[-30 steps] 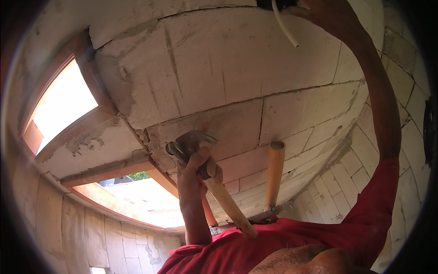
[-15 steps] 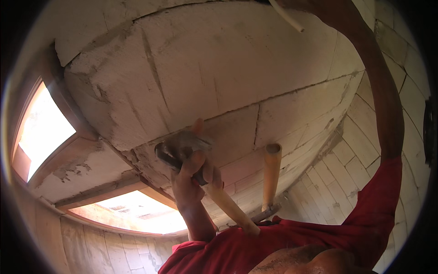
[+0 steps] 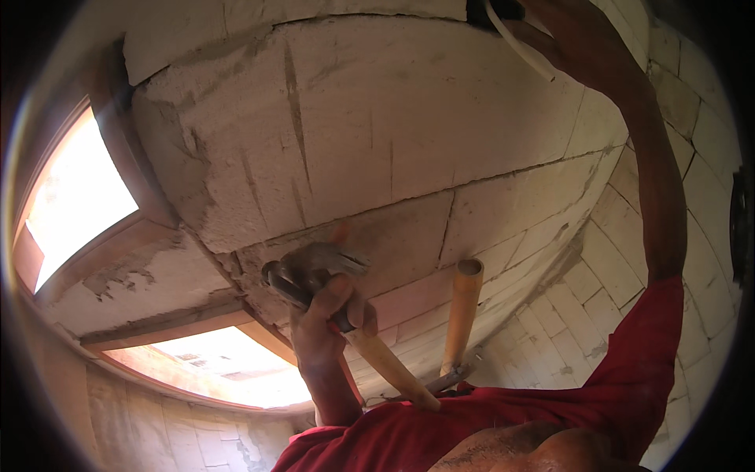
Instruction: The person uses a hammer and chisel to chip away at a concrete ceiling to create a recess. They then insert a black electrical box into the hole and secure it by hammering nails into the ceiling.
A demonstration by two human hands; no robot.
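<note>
My left hand (image 3: pixel 321 318) is closed around a hammer, gripping it close to the head. The grey metal hammer head (image 3: pixel 311 271) is slightly blurred and appears in front of the pale block wall (image 3: pixel 503 189). The light wooden hammer handle (image 3: pixel 393 370) slants down toward my red shirt. High at the upper right, my right hand (image 3: pixel 554 31) is partly cut off by the frame's edge. It is at a dark box-like opening (image 3: pixel 484 14) in the wall, beside a pale thin tube (image 3: pixel 519 43). Its fingertips are hidden.
A yellowish hollow pole (image 3: pixel 462 315) rises near my chest, with a dark piece (image 3: pixel 452 379) at its base. Bright wood-framed openings (image 3: pixel 79 193) lie on the left. Another block wall (image 3: pixel 598 275) rises at right.
The view has shifted, and more of my right hand, the thin tube and the dark opening now shows at the top. My left hand still holds the hammer, appearing slightly lower.
</note>
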